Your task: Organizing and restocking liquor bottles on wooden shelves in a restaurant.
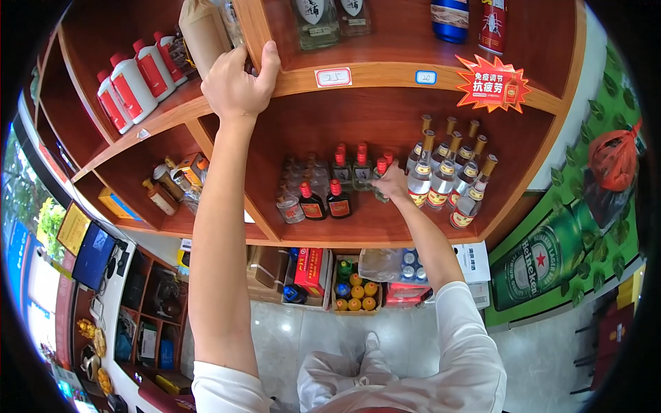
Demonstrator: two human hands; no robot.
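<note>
My left hand (240,80) grips the upright wooden divider (254,31) of a shelf unit, near its joint with the upper board. On the shelf below, my right hand (391,181) is closed around a small clear glass bottle with a red cap (381,166). Behind and left of it stand similar red-capped clear bottles (362,170). Two dark bottles with red caps (312,201) are further left, beside several clear glass bottles (290,207). Just right of my right hand, tall clear bottles with gold-brown necks (419,178) stand grouped.
White bottles with red caps (133,90) stand on the upper left shelf. The shelf's front edge (361,241) runs below my right forearm. Cartons, including an open box of yellow-topped bottles (356,297), sit on the floor beneath. A counter with a monitor (93,255) is at left.
</note>
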